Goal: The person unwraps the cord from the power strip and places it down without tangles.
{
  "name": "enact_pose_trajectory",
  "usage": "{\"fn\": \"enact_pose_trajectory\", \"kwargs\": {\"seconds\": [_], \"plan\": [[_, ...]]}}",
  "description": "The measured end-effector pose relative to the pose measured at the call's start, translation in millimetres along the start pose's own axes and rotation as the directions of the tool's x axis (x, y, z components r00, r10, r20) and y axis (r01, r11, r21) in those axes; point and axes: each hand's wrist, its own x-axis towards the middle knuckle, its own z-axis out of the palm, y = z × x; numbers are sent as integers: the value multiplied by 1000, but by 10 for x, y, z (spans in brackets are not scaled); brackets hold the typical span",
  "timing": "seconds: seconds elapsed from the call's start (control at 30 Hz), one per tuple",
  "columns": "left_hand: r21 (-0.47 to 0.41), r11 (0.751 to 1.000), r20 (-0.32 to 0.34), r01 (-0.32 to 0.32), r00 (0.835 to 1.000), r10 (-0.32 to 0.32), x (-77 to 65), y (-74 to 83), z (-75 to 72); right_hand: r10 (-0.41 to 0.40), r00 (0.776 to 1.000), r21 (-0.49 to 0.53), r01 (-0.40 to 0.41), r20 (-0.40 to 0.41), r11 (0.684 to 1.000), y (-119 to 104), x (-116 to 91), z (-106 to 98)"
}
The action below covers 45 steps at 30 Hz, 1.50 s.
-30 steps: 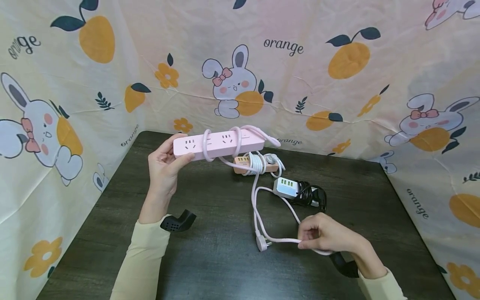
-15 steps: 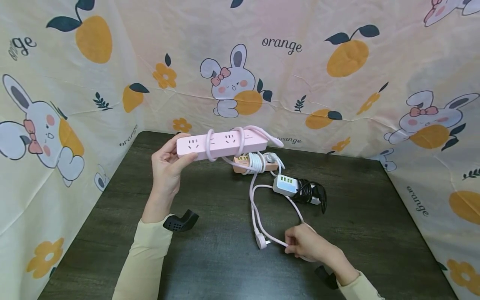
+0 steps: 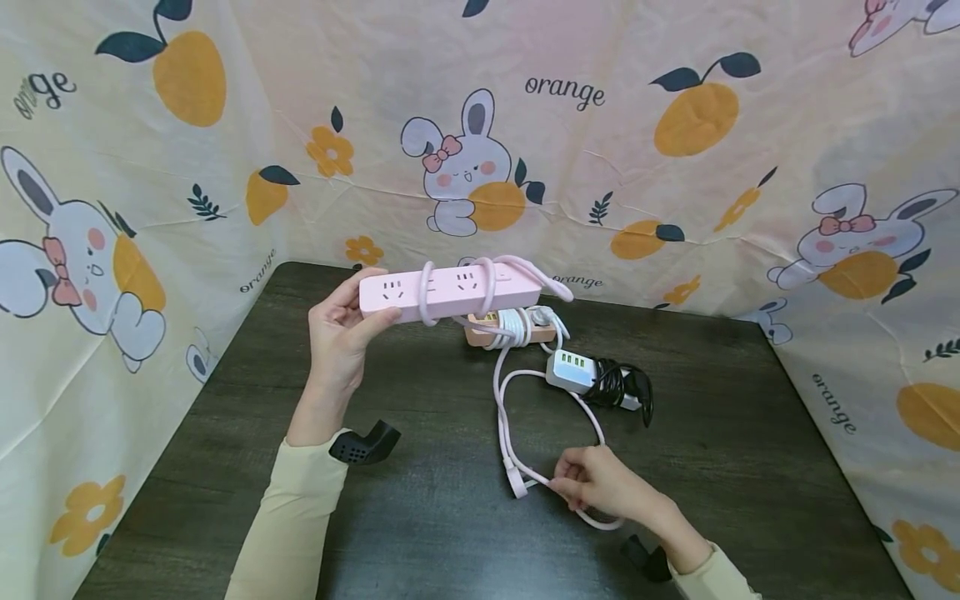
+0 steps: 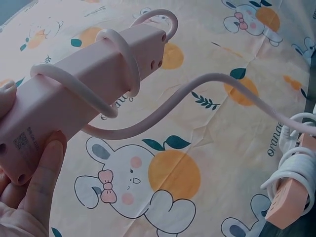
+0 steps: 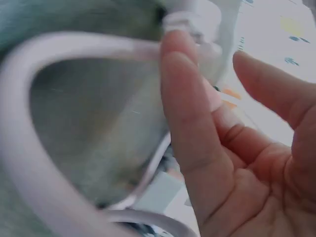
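A pink power strip point(image 3: 450, 293) is held up at the table's back left. Its cable point(image 3: 500, 392) loops around the body twice and hangs to the table. My left hand point(image 3: 337, 342) grips the strip's left end, thumb on the near side; the left wrist view shows the strip's underside point(image 4: 94, 84). From there the cable runs to a pink plug point(image 3: 516, 482). My right hand point(image 3: 603, 483) is at the loose cable loop near the plug. In the right wrist view its bent fingers point(image 5: 190, 113) lie against the cable, the thumb standing apart from them.
Behind the hanging cable lies an orange power strip point(image 3: 476, 336) wrapped in white cord. Right of it, a white-and-blue power strip point(image 3: 572, 372) wrapped in black cord lies close to the pink cable. The dark table point(image 3: 420, 517) meets a patterned cloth point(image 3: 585, 167) at back and sides.
My right hand has slid left along the cable toward the plug, and its thumb and fingers have parted. My left hand has shifted slightly right with the pink power strip.
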Motion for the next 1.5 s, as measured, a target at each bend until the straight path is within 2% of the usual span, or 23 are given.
{"fn": "enact_pose_trajectory", "kwargs": {"seconds": [0.1,0.2,0.33,0.43,0.57,0.7,0.8,0.87,0.97,1.07,1.13,1.23,1.3,1.4,1.5], "plan": [[5,1000,4,-2,1000,2,-13,-15,4,7,999,42,-5,-54,999,-116,41,-110],[-3,1000,8,-5,1000,5,-24,-29,6,-28,988,20,31,-149,999,-241,114,-254],[-10,1000,14,-10,1000,10,-33,-48,10,-107,947,-52,96,-303,994,-357,283,-438],[-13,1000,17,-8,1000,8,-37,-59,16,-149,913,-67,134,-379,989,-408,446,-531],[-18,1000,16,3,1000,-2,-44,-68,23,-217,891,-68,207,-399,976,-459,662,-577],[-24,1000,16,3,1000,-2,-46,-66,25,-330,866,-90,320,-376,943,-498,887,-579],[-30,1000,18,0,1000,0,-45,-62,25,-379,852,-76,378,-361,923,-517,1038,-578],[-32,1000,21,0,1000,1,-43,-60,25,-377,852,-36,391,-363,919,-534,1105,-578],[-36,999,22,1,1000,0,-40,-55,26,-342,861,83,400,-376,913,-550,1162,-584],[-49,999,23,8,1000,-7,-37,-39,20,-294,875,230,399,-384,888,-584,1175,-608],[-55,998,27,13,1000,-12,-35,-24,10,-230,891,301,360,-392,883,-616,1159,-636],[-74,997,46,20,999,-16,-36,-7,-12,-185,887,389,362,-424,847,-663,1144,-696],[-91,996,69,20,998,-13,-40,-1,-31,-188,869,422,399,-459,814,-679,1132,-745],[-106,994,109,24,994,-12,-50,7,-55,-234,830,453,486,-506,747,-688,1117,-834],[-92,995,146,36,989,-23,-64,12,-75,-239,807,472,526,-540,708,-715,1085,-920]]}}
